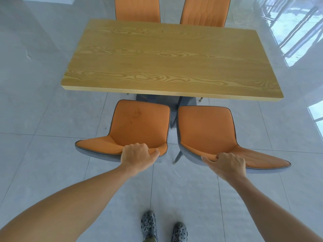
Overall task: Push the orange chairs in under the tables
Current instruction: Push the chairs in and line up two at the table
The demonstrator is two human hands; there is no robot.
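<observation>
Two orange chairs with grey shells stand side by side in front of a wooden table. The left chair and the right chair have their seats just short of the table's near edge, fully in view. My left hand grips the top of the left chair's backrest. On the right chair's backrest top, my right hand is closed over the rim. Across the table, two more orange chairs stand against its far edge.
Glossy grey floor tiles surround the table. The table's dark base shows between the near chairs. My feet in patterned clogs stand behind the chairs. Bright window reflections lie on the floor at the right.
</observation>
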